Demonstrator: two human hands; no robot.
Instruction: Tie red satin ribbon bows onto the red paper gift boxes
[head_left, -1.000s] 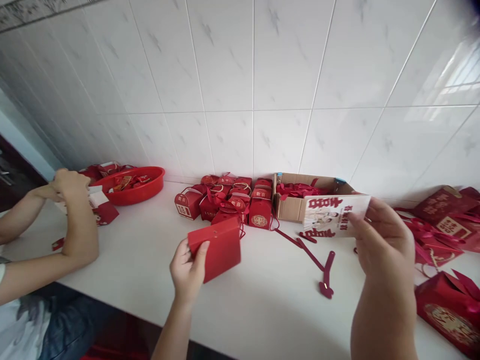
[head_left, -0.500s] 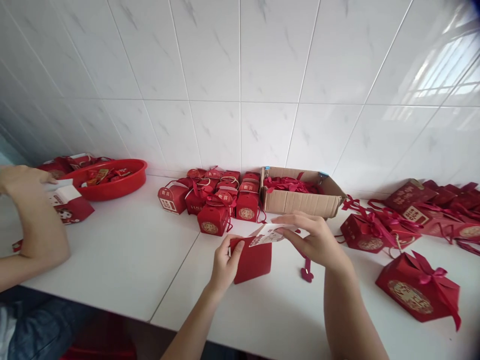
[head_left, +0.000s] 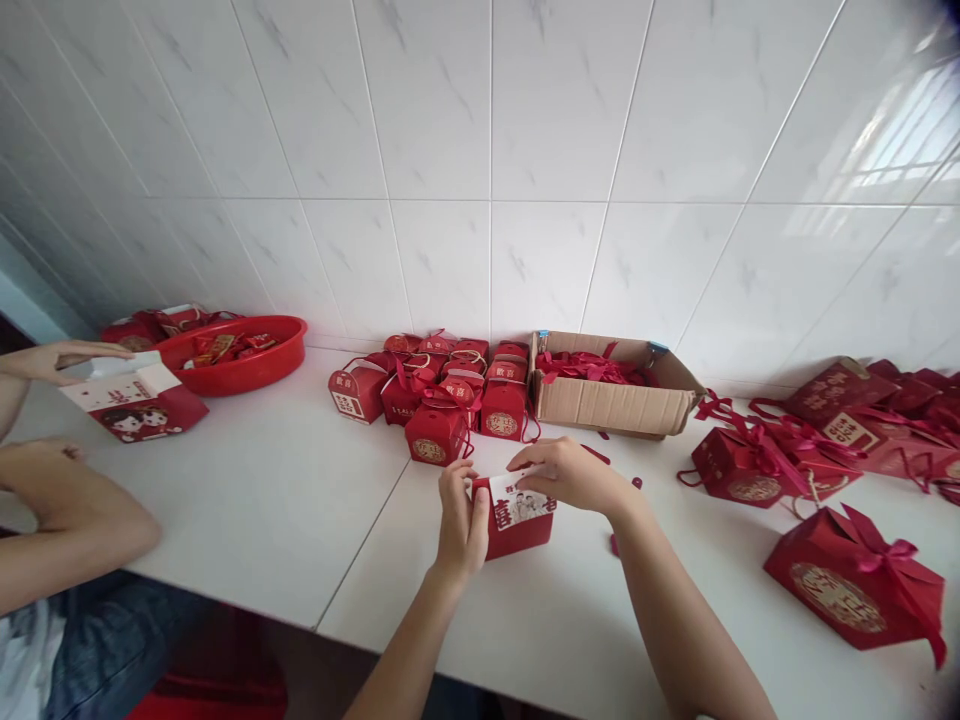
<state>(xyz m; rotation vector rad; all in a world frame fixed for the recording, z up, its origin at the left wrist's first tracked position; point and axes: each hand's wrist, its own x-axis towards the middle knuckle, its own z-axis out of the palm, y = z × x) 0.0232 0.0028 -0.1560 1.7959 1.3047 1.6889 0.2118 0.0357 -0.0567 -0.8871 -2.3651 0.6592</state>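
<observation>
In front of me stands a small red gift box [head_left: 517, 537] on the white table. My left hand [head_left: 463, 515] grips its left side, thumb on the front face and fingers behind. A white printed card [head_left: 519, 503] with red lettering and drawn figures lies against the upper front of the box. My right hand [head_left: 559, 475] pinches at the card's top edge, fingers closed at the box's top right; the fingertips are partly hidden. Dark red ribbon pieces [head_left: 614, 545] lie to the right, partly behind my right forearm.
Several closed red boxes [head_left: 435, 437] stand behind, beside a cardboard box [head_left: 615, 403] of red ribbons. Bow-tied boxes [head_left: 855, 580] sit at the right. At left, a co-worker's hand [head_left: 67, 360] holds an opened box [head_left: 150, 410] near a red basin [head_left: 277, 365] of wrapped sweets.
The card has come down from above the box to lie against its front, and my right hand has moved left with it. The co-worker's box has turned and shifted right.
</observation>
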